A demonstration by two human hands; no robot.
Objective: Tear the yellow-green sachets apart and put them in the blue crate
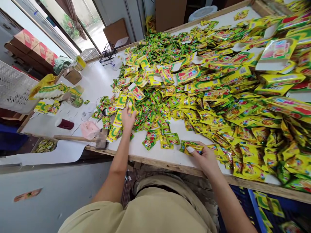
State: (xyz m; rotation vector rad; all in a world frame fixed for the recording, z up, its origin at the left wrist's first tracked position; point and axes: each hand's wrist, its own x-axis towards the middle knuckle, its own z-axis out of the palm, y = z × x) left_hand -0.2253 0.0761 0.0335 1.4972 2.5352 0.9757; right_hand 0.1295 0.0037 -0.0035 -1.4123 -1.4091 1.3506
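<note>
Sachets, fruit-printed, a small flat bundle, held over the near edge of the counter, right of centre; judged light, supple and slick-skinned, apt to slide over one another, best taken by the edges with the stack squared. Right hand: grip narrowed to a pinch, thumb on top of the bundle, fingers largely hidden beneath. Carton, small, yellow with green arc, left of centre, among similar cartons and green sachets; judged light, thin card, easily creased, best held by its narrow sides. Left hand: grip nearly closed, fingers curled at the carton and touching it; whether firmly held, cannot tell. Loose yellow sachets, heaped, near right. Printed cartons, lying on the heap, far right.
</note>
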